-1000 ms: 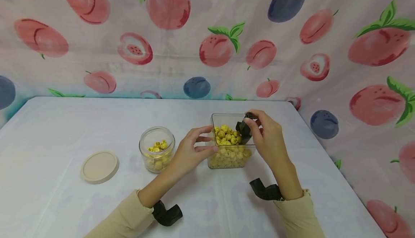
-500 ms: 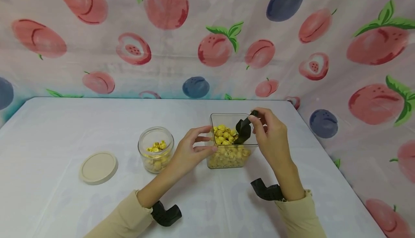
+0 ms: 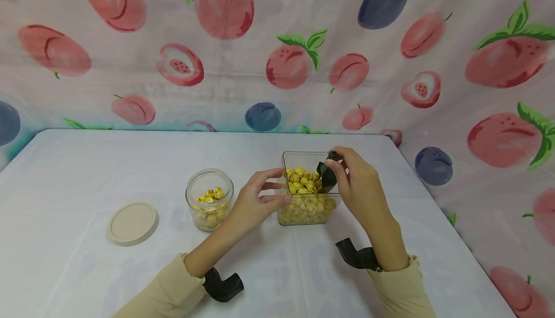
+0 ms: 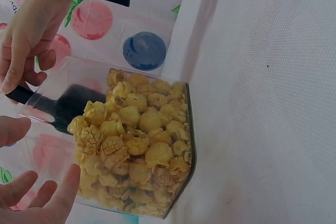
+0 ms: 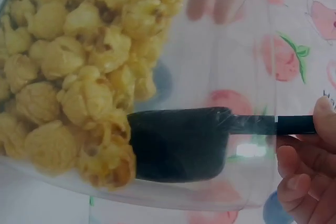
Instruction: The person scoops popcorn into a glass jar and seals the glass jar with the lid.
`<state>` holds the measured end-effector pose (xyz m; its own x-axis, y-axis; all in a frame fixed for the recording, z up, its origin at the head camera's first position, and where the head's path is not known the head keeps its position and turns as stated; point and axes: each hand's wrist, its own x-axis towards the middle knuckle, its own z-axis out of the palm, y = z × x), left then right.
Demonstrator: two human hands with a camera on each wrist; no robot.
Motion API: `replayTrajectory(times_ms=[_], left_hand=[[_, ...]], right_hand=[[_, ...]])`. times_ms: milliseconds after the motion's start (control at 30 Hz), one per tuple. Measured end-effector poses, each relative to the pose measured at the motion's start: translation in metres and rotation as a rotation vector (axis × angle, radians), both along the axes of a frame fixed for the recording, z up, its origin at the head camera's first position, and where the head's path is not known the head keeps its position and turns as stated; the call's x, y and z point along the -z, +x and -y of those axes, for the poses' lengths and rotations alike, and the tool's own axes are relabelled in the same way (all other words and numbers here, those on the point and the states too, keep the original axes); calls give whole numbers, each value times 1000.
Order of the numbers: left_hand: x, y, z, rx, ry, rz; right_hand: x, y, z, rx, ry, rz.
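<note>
A clear rectangular container (image 3: pixel 303 212) holds yellow popcorn (image 4: pixel 142 135) in its lower part. My right hand (image 3: pixel 360 180) pinches the handle of a black scoop (image 5: pixel 181 145) over the container's right side. The scoop's blade is inside, its tip against the popcorn. At the container's left side is my left hand (image 3: pixel 257 197), thumb and fingers spread and fairly straight, fingertips at the wall. To the left of that hand stands an open glass jar (image 3: pixel 210 219) with some popcorn in it.
A round beige lid (image 3: pixel 133 223) lies left of the jar on the white-covered table (image 3: pixel 277 279). A fruit-print cloth (image 3: pixel 234 67) hangs behind the table and along its right side. Black curved pieces (image 3: pixel 223 285) are worn at both wrists.
The scoop lifted and tilted slightly to the right half a second ago, then came back down and left toward the popcorn. My left hand has kept its place.
</note>
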<state>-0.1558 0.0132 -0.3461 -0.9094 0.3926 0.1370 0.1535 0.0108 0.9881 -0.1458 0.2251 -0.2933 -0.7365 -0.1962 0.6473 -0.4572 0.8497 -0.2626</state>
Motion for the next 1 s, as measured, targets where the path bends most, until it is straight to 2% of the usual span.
replayTrajectory(times_ms=[333,533,700,1000], left_hand=[[1,0,0,3,0,-2],[2,-1,0,3,7,-2],[2,-1,-1,4,8,-3],[1,0,1,5,-4,-9]], right_hand=[[5,-4,-3,-9,-25,-58],[6,-6,-5,-29,-71,-23],[9,-10,-14,-34,-231,40],[12,-17,-29,-70,-614,172]])
